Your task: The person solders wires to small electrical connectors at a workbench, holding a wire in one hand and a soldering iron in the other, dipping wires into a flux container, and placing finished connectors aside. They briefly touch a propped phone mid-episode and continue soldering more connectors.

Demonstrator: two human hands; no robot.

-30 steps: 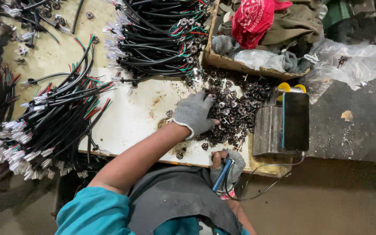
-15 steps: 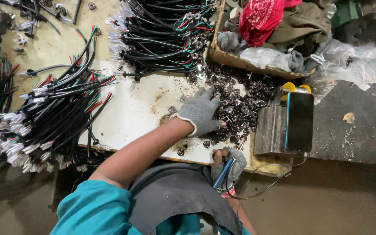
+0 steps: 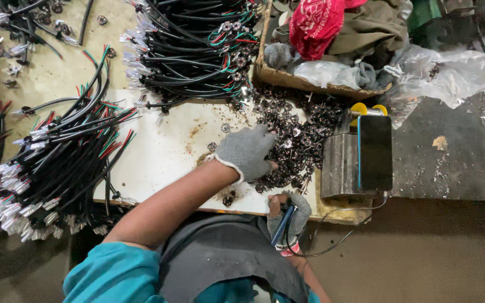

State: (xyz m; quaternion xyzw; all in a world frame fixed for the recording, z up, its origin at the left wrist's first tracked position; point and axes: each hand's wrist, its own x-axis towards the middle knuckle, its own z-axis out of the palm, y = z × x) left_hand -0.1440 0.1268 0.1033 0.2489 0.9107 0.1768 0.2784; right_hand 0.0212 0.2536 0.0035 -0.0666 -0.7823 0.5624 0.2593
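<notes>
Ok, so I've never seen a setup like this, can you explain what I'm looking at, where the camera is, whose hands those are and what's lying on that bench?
There is no machine here: a person works with two gloved hands, and the single picture comes from a camera worn on their head, looking straight down.

The left hand, in a grey knit glove, rests palm down on a heap of small dark metal parts spread over a pale, stained worktop. The right hand, also gloved, is close to the body at the bench edge and holds a slim blue-handled tool.

Beside the heap stands a grey and black box-shaped device. Bundles of black cables with red and green wires lie to the left and at the top. A cardboard box of rags, with a red cloth on top, sits behind.
</notes>
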